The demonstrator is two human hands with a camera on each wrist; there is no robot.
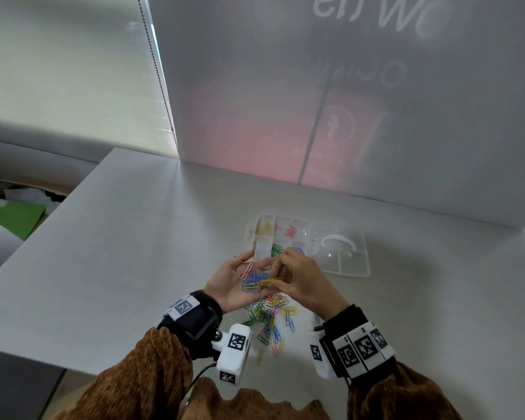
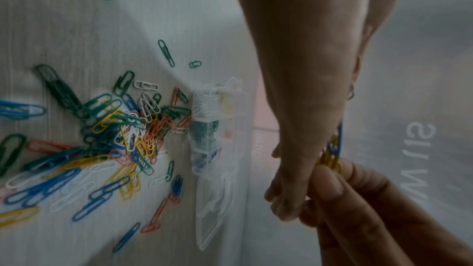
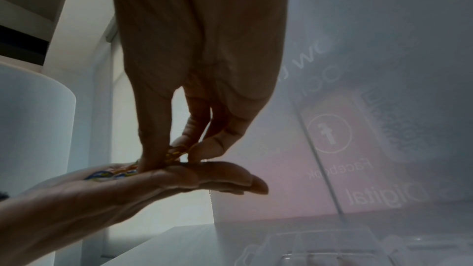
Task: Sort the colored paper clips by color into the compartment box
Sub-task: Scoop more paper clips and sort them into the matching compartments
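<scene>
Yellow paper clips (image 1: 274, 280) pinched in right hand (image 1: 300, 278), picked off the flat, palm-up left hand (image 1: 236, 280) holding mixed clips. Sorting's midway, looks like; next they go to the compartment box's (image 1: 343, 268) yellow slot beyond the tabletop (image 1: 134, 253) pile (image 1: 272, 316).

The frosted panel (image 3: 384, 108) behind the table shows mirrored print — "Facebook" under a circled "f" logo (image 3: 329, 132) — and "Digital" lower down.

Brown fuzzy sleeves (image 1: 152, 368), marker-tagged wristbands (image 1: 361, 347).
</scene>
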